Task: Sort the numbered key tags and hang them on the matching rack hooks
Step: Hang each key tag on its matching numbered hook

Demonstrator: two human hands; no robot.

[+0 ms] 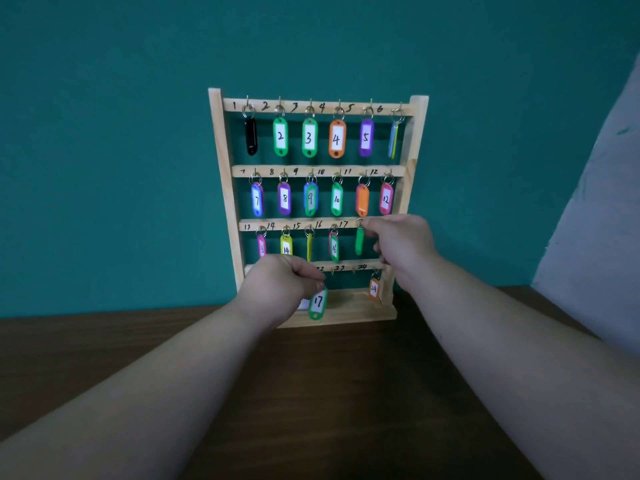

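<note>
At 12 o'clock, upright on the dark wooden table (322, 393) and backed by a teal wall (104, 133): a wooden rack (216, 168) with four numbered rails of hooks. Top rail filled from 1 to 6: a black tag (251, 136) turned face-away at the 9 o'clock end, then 2, 3, 4, 5, and a blue-and-yellow tag (393, 140) hung edge-on at the 3 o'clock end. Second rail filled too, 7 to 12, with an orange tag (362, 199) showing no number under 11. Third rail carrying 13, 14, a yellow tag (309, 247) edge-on, and tag 16 (334, 247).

Left hand (277, 282) low at the rack's 6 o'clock, fingers curled, pinching tag 17 (317, 302) by its top. Green, dangling face-out in front of the rack's base, clear of every hook. Hiding the 9 o'clock half of the bottom rail and its numbers. Something small and white (304, 303) at 9 o'clock of that tag, behind the hand, too hidden to identify.

Right hand (401, 244) at the 3 o'clock end of the third rail, fingertips closed on the ring of a plain green tag (359, 241) hanging edge-on under the written 17. Wrist and forearm blocking the rail's end and part of the right post. At 5 o'clock of the rack, tag 24 (374, 289), orange, hanging on the bottom rail near that wrist. Far at 3 o'clock, a pale grey slanted surface (595, 220).
</note>
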